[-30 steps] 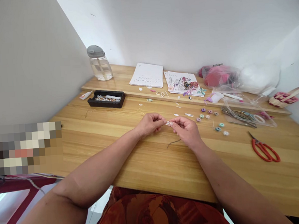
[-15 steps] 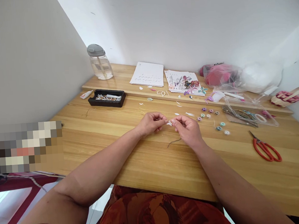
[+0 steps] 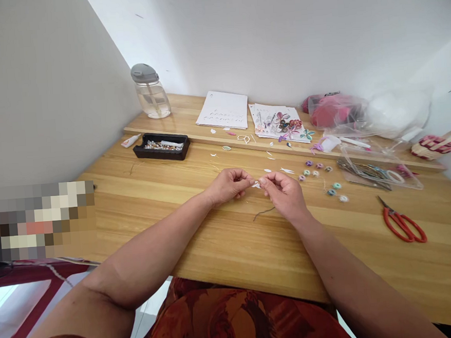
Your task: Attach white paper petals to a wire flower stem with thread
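My left hand [image 3: 232, 184] and my right hand [image 3: 283, 191] meet over the middle of the wooden table, fingertips nearly touching. Both are closed in a pinch on a small white piece [image 3: 256, 185], perhaps cut paper; most of it is hidden by the fingers. A dark thread [image 3: 263, 212] trails on the table below my right hand. Just beyond the fingers lie small white cut pieces [image 3: 286, 170]. Several small thread bobbins [image 3: 316, 173] in different colours are spread to the right of my right hand.
Red-handled scissors [image 3: 403, 224] lie at the right. A black tray [image 3: 161, 154] of beads, a glue tube [image 3: 131, 140] and a water bottle [image 3: 152, 94] are at the left. Paper sheets [image 3: 222, 110] rest on the raised back ledge. A clear case [image 3: 380, 171] holds tools.
Both hands keep their pinch on the white piece in nearly the same place. The whole view has shifted very slightly.
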Motion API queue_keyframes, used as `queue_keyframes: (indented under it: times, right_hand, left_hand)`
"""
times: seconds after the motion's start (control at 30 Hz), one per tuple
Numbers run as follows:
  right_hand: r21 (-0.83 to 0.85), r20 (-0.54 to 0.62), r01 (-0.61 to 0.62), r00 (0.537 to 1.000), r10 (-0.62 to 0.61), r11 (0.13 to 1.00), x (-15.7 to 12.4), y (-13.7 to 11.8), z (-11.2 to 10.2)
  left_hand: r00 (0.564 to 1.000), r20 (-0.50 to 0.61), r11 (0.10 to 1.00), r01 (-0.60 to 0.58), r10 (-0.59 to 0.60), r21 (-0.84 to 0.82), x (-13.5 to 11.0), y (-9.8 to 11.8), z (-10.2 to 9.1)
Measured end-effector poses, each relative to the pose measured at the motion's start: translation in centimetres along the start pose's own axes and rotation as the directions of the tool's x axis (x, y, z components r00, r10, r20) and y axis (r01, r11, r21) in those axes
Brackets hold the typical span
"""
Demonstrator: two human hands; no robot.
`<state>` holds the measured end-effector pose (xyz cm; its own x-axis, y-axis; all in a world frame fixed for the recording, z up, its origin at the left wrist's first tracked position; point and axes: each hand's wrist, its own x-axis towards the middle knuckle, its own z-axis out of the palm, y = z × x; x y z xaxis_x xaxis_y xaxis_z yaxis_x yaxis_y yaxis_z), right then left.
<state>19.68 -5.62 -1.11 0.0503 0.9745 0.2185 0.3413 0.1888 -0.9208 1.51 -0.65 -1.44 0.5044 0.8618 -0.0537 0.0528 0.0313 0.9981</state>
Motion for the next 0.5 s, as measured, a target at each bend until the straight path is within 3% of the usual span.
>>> queue_keyframes:
  times: [0.5]
  right_hand:
    - [-0.006, -0.005, -0.006, 1.0, 0.006, 1.0, -0.12, -0.11, 0.02]
  left_hand:
    - [1.0, -0.017, 1.0, -0.003, 0.003, -0.003, -0.02, 0.12, 0.11]
